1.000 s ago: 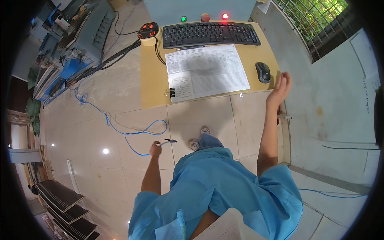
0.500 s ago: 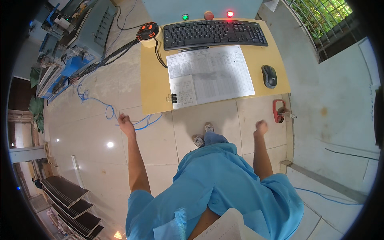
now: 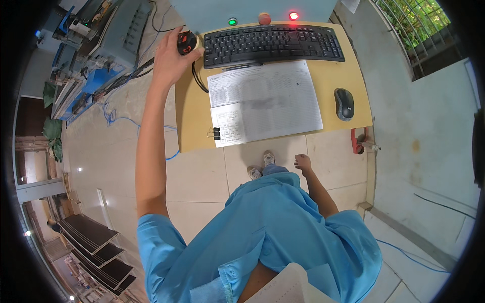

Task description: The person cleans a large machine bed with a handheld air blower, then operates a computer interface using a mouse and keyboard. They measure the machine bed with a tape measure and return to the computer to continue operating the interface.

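Observation:
My left hand (image 3: 172,58) reaches to the far left corner of the desk. Its fingers and thumb curve around a small black device with orange marks (image 3: 186,43), partly hidden by the hand. Black cables (image 3: 198,78) hang over the desk beside it. Below the desk's front edge is my right hand (image 3: 303,162), hanging in the air with loosely bent fingers, slightly apart, and nothing in them. Just right of the device lies a black keyboard (image 3: 273,45). Printed sheets (image 3: 283,101) lie in front of it, with a small note sheet (image 3: 230,121) held by a black binder clip (image 3: 216,133).
On the yellow desk (image 3: 348,70) a black mouse (image 3: 344,104) sits at the right. Green (image 3: 232,21) and red (image 3: 293,16) lights glow behind the keyboard. A red-handled object (image 3: 358,140) is by the right wall. Machinery (image 3: 108,45) and blue cable (image 3: 121,118) lie left.
My left hand has risen from beside the desk and moved forward onto the black-and-orange device. The right hand has shifted a little to the left, below the desk edge.

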`<move>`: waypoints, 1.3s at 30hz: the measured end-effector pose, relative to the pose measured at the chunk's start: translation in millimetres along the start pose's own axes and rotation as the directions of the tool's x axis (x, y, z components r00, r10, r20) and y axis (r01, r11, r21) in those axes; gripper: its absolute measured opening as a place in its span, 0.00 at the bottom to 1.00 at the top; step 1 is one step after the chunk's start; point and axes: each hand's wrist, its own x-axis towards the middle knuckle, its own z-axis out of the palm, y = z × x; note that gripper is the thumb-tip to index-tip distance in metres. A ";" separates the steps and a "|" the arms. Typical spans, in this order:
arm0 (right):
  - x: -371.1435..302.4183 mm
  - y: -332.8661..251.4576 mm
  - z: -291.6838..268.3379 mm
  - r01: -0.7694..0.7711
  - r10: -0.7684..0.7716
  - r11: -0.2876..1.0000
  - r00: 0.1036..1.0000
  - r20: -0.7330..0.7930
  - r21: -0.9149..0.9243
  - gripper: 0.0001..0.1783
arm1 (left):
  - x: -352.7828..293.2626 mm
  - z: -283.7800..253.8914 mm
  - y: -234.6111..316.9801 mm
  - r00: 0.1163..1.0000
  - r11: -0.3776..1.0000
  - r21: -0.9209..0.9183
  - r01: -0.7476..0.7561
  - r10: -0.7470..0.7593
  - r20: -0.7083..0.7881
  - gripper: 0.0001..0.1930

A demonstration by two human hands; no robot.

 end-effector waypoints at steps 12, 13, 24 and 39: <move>22.2 10.8 -41.1 -0.120 0.125 0.992 0.982 -0.145 0.041 0.22 | 24.7 32.2 -24.6 0.984 0.970 0.209 0.126 -0.148 0.095 0.39; 22.9 13.2 -41.5 -0.118 0.120 0.993 0.986 -0.111 0.029 0.22 | 26.5 31.9 -26.0 0.984 0.976 0.170 0.140 -0.156 0.082 0.38; 42.8 -4.9 -9.8 -0.031 0.031 0.999 0.996 -0.080 0.010 0.22 | 28.1 16.2 -27.0 0.984 0.977 -0.194 0.090 -0.117 -0.133 0.35; 47.3 28.9 140.5 0.048 -0.034 0.985 0.996 0.082 -0.168 0.12 | -170.8 -97.7 -158.0 0.888 -0.004 -0.988 0.153 -0.438 0.140 0.26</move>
